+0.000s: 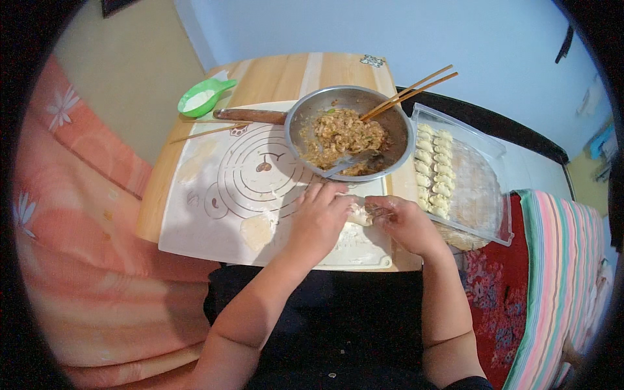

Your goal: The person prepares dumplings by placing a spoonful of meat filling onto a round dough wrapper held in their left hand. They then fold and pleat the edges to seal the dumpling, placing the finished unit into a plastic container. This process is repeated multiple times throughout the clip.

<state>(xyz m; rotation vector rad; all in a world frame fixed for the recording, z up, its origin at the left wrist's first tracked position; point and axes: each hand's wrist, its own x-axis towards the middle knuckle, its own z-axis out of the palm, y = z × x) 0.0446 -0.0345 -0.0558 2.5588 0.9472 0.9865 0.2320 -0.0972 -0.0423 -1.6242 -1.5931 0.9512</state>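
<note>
Near the front right of a white silicone mat, both hands meet at a pale dumpling, just in front of the metal bowl. My left hand is closed on its left end, the back of the hand hiding much of it. From the other side, my right hand pinches the dough with thumb and fingers. A flat dough wrapper lies left of my left wrist. Minced filling fills part of the metal bowl; two wooden chopsticks and a metal utensil stick into it.
A wooden rolling pin and a thin stick lie at the mat's far edge. Beyond them sits a green scoop-shaped bowl of white flour. To the right, a clear plastic box holds two rows of dumplings.
</note>
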